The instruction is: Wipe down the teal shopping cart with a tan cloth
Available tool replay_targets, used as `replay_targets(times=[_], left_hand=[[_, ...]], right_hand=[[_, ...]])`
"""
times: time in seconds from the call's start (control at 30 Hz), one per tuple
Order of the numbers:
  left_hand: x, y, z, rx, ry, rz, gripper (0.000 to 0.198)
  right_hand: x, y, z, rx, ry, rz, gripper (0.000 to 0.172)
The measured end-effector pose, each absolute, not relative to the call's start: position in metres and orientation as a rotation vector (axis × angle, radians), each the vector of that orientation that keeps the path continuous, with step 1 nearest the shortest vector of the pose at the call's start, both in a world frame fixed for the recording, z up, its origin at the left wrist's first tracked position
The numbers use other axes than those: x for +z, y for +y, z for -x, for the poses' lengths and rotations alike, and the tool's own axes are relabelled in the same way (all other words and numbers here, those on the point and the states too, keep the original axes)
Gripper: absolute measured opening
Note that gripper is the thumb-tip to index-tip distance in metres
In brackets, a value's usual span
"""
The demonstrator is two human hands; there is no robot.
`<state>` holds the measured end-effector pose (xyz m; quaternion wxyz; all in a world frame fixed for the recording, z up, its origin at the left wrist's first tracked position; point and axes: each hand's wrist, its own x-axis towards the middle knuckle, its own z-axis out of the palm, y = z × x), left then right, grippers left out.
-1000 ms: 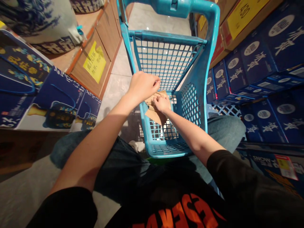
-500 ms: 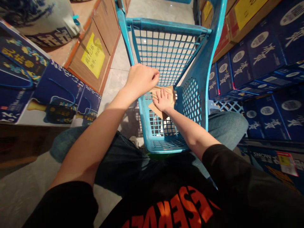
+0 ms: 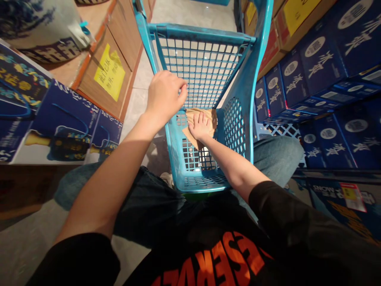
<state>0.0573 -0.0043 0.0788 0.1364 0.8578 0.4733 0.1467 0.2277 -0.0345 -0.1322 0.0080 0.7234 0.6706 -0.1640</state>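
A blue plastic shopping cart [image 3: 202, 29] with mesh walls stands between my knees. A crumpled tan cloth [image 3: 210, 123] lies against the mesh inside it, though it could be soft paper. My right hand [image 3: 200, 126] rests flat on this cloth with its fingers slightly spread. My left hand [image 3: 165, 97] hangs just above the mesh, close to the upper edge of the cloth. Its fingers curl down and together, with the fingertips hidden, and nothing shows in its grip.
Blue boxes with white lettering [image 3: 321, 63] are stacked along the right. More printed boxes [image 3: 68, 119] stand at left, below a blue-and-white ceramic jar [image 3: 38, 28]. A wooden cabinet [image 3: 104, 75] carries a yellow notice. Tiled floor [image 3: 190, 12] runs ahead of the cart.
The view has swung slightly, shifting the cart leftward. My right hand now lies flatter on the cloth, which looks less bunched than a second ago.
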Motion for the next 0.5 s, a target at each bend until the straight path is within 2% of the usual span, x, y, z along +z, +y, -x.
replay_targets(times=[0.1, 0.2, 0.4, 0.5], left_hand=[[0.077, -0.002, -0.054, 0.318, 1.366, -2.514, 0.063], [0.07, 0.0, -0.05, 0.416, 1.39, -2.492, 0.053], [0.059, 0.01, -0.029, 0.591, 1.163, -2.482, 0.038], [0.035, 0.031, -0.015, 0.818, 1.175, -2.414, 0.039]], right_hand=[[-0.134, -0.039, -0.22, -0.579, 2.396, -1.864, 0.073], [-0.139, -0.039, -0.214, -0.653, 2.649, -1.51, 0.07], [-0.15, -0.026, -0.207, -0.801, 2.575, -1.857, 0.065], [-0.151, -0.024, -0.207, -0.895, 2.494, -2.06, 0.064]])
